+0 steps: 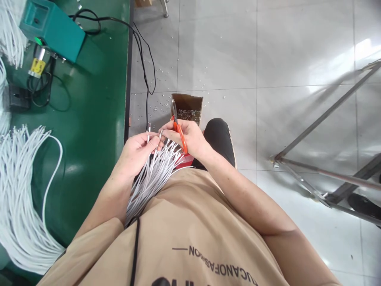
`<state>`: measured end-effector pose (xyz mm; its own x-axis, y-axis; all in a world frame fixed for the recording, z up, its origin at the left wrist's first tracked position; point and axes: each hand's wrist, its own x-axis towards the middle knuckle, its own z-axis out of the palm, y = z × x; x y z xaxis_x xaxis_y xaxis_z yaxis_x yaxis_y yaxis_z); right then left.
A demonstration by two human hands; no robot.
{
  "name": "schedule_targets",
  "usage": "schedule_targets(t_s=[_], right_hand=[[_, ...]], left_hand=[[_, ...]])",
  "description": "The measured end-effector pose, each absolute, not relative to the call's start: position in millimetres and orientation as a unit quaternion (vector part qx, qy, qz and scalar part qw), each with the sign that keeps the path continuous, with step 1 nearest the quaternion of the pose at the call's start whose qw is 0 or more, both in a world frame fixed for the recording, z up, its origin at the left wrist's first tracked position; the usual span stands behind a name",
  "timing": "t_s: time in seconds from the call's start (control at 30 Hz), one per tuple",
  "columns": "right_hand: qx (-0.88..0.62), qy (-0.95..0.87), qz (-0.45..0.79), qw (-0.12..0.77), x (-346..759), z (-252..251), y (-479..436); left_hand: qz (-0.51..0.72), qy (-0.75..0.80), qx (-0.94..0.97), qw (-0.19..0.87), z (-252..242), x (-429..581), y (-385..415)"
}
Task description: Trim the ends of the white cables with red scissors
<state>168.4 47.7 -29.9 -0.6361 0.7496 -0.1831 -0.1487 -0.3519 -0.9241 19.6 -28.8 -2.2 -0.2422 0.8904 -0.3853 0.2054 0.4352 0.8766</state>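
My left hand (137, 150) pinches white cables (148, 134) whose ends stick up past the fingers, one showing a thin tip. My right hand (192, 137) keeps orange-handled scissors (181, 137) in its palm, blades pointing forward, while its thumb and forefinger meet at a short cable end (161, 134) beside the left fingers. Whether the scissor blades are fully closed is too small to tell. Below both hands, a thick bundle of white cables (153, 172) lies across my lap, partly under the left forearm.
A cardboard box (187, 97) with small clippings inside stands on the floor ahead, more bits scattered around it. On the green table (92, 99) at left are a teal machine (56, 29), black cords and white cable bundles (22, 198). A metal frame (321, 171) stands right.
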Motion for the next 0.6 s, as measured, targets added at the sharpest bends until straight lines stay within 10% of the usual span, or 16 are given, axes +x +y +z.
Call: schedule_targets(t_s=[0.6], right_hand=[[-0.395, -0.522, 0.674, 0.342, 157.5, -29.4, 20.0]], left_hand=[[0.366, 0.769, 0.397, 0.343, -2.8, 21.5, -28.3]])
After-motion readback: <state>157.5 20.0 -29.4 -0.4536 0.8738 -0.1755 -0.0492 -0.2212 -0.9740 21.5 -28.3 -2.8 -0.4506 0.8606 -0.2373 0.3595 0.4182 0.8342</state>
